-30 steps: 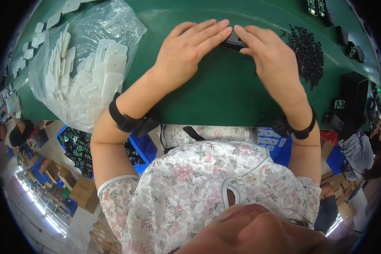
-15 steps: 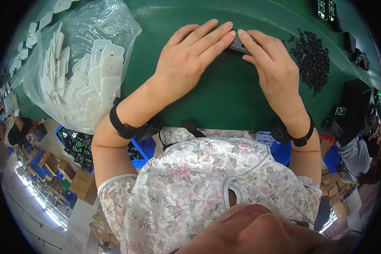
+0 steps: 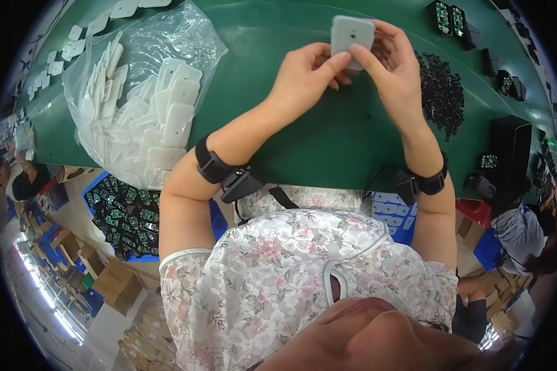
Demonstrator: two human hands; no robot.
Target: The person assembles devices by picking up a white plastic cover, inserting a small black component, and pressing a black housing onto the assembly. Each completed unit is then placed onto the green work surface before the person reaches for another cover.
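Note:
Above the far middle of the green table I hold up a pale grey-white plastic cover (image 3: 354, 32), flat with rounded corners and a small dark hole. My right hand (image 3: 395, 73) grips its right side, thumb on the face and fingers behind. At the lower left edge, the thumb of my left hand (image 3: 304, 73) presses on it, with the other fingers curled beneath. What lies behind the cover is hidden. A heap of small black parts (image 3: 440, 94) lies just right of my right hand. To the left, a clear plastic bag (image 3: 201, 43) holds several white covers (image 3: 178, 117).
Black housings with green circuit boards (image 3: 449, 20) stand at the far right, near a black box (image 3: 509, 148). Loose white covers (image 3: 97, 25) line the far left. Below the table edge are a blue crate (image 3: 93, 185) of circuit boards and another blue crate (image 3: 408, 232) with pale parts.
Both hands were laid over a dark piece low on the table. Now they hold a pale cover raised toward the far side, its white face showing. My left fingers have gone from stretched to curled.

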